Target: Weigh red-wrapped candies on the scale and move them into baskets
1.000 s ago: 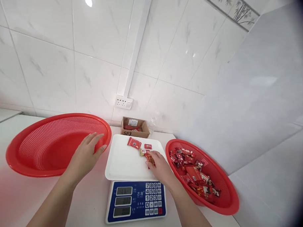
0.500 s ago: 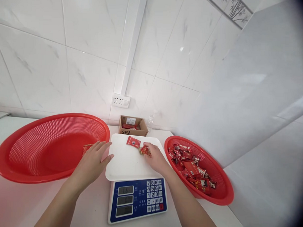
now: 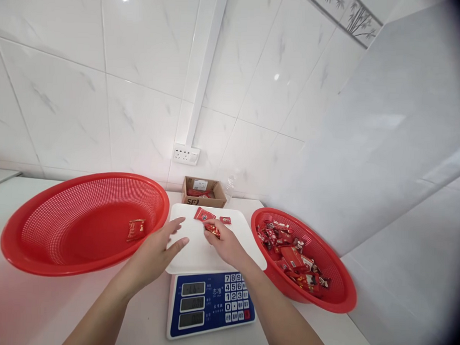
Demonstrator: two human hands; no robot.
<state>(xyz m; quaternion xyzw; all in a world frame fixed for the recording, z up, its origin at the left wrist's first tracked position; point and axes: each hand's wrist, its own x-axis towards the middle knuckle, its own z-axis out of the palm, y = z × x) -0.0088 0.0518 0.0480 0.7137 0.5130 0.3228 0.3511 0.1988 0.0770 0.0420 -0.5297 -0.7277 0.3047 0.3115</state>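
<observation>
My right hand [image 3: 225,245] is closed on a red-wrapped candy [image 3: 213,230] above the white pan [image 3: 191,251] of a digital scale [image 3: 212,308]. Two more red packets lie on the pan just beyond it: a larger packet [image 3: 204,215] and a small packet [image 3: 225,220]. My left hand [image 3: 155,250] hovers over the pan's left edge, thumb and fingers apart and holding nothing. Beside it, the red basket [image 3: 27,236] on the left contains red packets [image 3: 136,230] near its right side.
At right, another red basket [image 3: 345,282] holds many red-wrapped sweets [image 3: 293,257]. A small cardboard box [image 3: 204,203] with red packets stands behind the scale, beside clear plastic [image 3: 230,183]. A tiled wall with a power socket [image 3: 186,154] rises behind the table.
My right hand has moved left over the pan with the candy, and a small red packet now shows behind it. My left hand has moved right, uncovering the packets in the left basket.
</observation>
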